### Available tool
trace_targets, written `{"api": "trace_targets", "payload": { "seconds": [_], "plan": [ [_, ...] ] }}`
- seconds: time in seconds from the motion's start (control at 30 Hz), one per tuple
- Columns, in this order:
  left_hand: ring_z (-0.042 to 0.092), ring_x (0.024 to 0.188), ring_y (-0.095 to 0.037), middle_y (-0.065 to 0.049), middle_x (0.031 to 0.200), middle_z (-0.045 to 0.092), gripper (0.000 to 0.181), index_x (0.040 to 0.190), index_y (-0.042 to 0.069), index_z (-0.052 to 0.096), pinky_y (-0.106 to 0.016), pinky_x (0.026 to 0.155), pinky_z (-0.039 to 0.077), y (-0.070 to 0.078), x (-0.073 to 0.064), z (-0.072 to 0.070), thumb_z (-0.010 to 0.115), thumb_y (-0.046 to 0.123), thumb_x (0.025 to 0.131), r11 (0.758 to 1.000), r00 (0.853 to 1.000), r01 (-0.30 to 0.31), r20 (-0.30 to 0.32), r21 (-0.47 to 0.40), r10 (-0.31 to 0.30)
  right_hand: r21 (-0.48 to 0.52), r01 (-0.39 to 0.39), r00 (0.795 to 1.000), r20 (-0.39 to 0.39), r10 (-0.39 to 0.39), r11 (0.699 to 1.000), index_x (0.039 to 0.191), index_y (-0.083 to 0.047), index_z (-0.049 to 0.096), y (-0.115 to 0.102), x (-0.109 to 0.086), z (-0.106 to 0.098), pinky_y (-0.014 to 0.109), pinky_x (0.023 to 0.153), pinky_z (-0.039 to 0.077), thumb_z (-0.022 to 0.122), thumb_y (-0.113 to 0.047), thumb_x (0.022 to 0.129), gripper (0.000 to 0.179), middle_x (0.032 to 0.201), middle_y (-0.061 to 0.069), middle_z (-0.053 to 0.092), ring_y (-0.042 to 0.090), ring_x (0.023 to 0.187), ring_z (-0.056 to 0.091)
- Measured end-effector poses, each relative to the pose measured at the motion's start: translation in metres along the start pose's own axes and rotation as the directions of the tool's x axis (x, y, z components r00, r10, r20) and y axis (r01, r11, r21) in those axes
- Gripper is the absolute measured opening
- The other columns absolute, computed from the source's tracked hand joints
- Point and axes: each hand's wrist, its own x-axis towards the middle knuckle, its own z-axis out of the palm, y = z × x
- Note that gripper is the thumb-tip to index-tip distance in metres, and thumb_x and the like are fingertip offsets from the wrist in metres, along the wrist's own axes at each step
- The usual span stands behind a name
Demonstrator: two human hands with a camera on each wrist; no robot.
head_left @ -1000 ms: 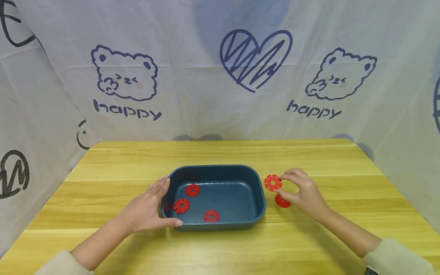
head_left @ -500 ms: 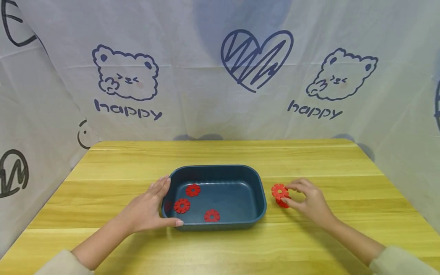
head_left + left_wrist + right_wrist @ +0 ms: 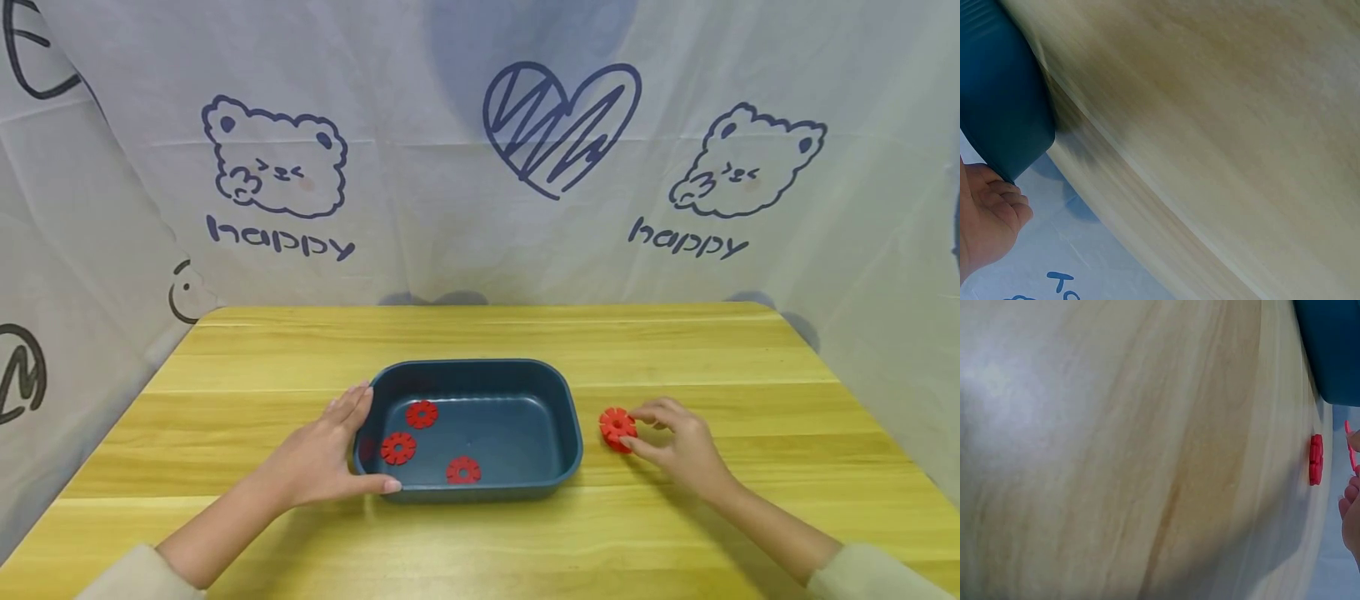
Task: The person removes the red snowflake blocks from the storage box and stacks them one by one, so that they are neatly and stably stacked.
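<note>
My right hand (image 3: 686, 450) pinches a red notched plastic disc (image 3: 617, 422) by its right edge, between thumb and fingers. Below that disc, more red discs (image 3: 619, 447) lie on the table, mostly covered in the head view. The right wrist view shows them as a short stack (image 3: 1315, 460), with the held disc (image 3: 1353, 462) above and apart from it. My left hand (image 3: 318, 458) grips the left end of a dark blue plastic bin (image 3: 551, 477), thumb along the front rim and fingers at the left side. Inside the bin lie three red discs (image 3: 397, 448).
A wooden table (image 3: 480, 550) carries everything. Behind it hangs a pale cloth (image 3: 465, 233) with bear, heart and lettering drawings, and the cloth continues along both sides. The bin's right wall stands close beside the discs on the table.
My right hand has moved right and toward me with the held disc, from beside the bin to over the discs on the table. The left hand keeps its place on the bin.
</note>
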Motion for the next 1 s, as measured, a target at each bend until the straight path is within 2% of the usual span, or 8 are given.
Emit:
{"api": "trace_targets", "payload": {
  "seconds": [0.23,0.6,1.0],
  "plan": [
    [0.033,0.132,-0.047,-0.025,0.149,0.027,0.114,0.143,-0.006,0.027,-0.058,0.090,0.045,0.0007,-0.0001,-0.0038,0.061,0.072,0.067,1.000,1.000,-0.012,-0.007,0.007,0.012,0.006,-0.084,0.995,0.049,0.084,0.996,0.087,0.002,0.069,0.0024,-0.0046,-0.0018,0.025,0.062,0.052,0.079,0.000,0.064,0.025,0.087,0.008,0.066,0.020,0.071,0.060],
    [0.034,0.130,-0.049,-0.025,0.149,0.027,0.115,0.143,-0.006,0.027,-0.058,0.090,0.045,0.0005,0.0003,-0.0057,0.061,0.072,0.067,1.000,1.000,-0.011,-0.004,0.005,0.011,0.019,-0.112,0.992,0.065,0.111,0.993,0.086,0.002,0.069,0.0068,-0.0060,-0.0007,0.023,0.062,0.052,0.079,0.001,0.065,0.024,0.085,0.007,0.066,0.012,0.072,0.059],
    [0.033,0.130,-0.049,-0.025,0.149,0.026,0.115,0.143,-0.006,0.026,-0.059,0.093,0.042,0.0008,0.0004,-0.0078,0.062,0.072,0.067,1.000,1.000,-0.006,0.005,-0.009,0.006,0.019,-0.186,0.977,0.111,0.183,0.982,0.085,0.000,0.069,0.0102,-0.0069,0.0017,0.019,0.060,0.049,0.078,-0.001,0.067,0.020,0.083,0.005,0.065,0.002,0.070,0.053]
  ]
}}
